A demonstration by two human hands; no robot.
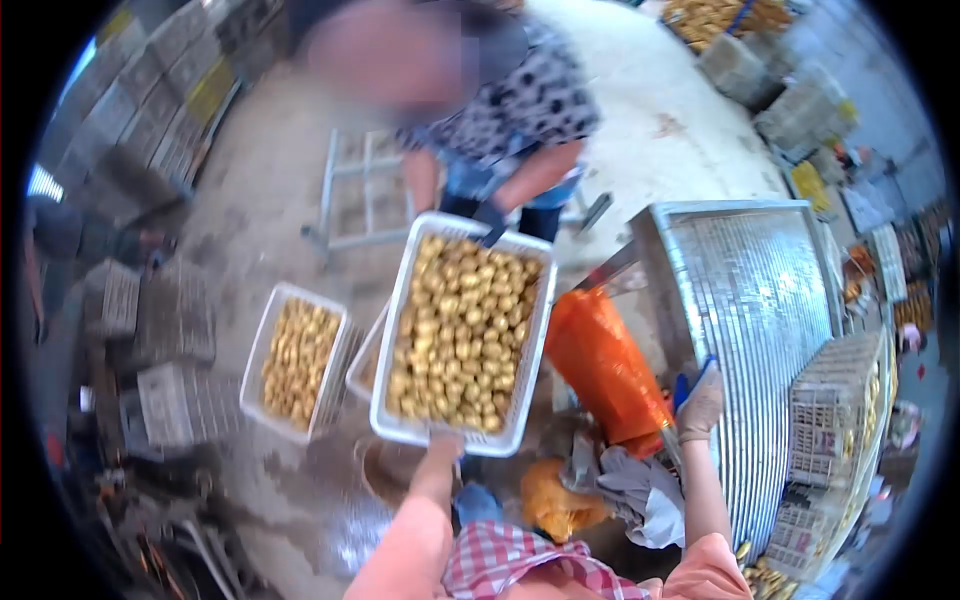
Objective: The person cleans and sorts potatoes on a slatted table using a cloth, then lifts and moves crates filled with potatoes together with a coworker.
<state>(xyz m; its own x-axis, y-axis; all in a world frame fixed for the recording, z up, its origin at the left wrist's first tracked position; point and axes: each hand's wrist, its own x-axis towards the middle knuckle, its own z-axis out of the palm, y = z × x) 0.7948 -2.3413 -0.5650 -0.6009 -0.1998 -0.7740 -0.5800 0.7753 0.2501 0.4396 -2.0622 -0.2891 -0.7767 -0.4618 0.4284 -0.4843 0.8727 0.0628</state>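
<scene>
A white plastic crate full of small yellow-brown tubers sits at the centre of the view. My left hand is at its near rim, fingers closed on the edge. A co-worker's gloved hand grips the far rim. To the right, my right hand, in a pale glove with blue at the fingertips, is by the near left edge of a ribbed metal chute; what its fingers hold is too small to make out. An orange mesh bag hangs beside the chute, left of that hand.
Another filled crate stands on the floor at left. The co-worker leans in ahead, before a metal frame. Stacked crates line the upper left. Tilted crates stand at right. Cloths lie near my body.
</scene>
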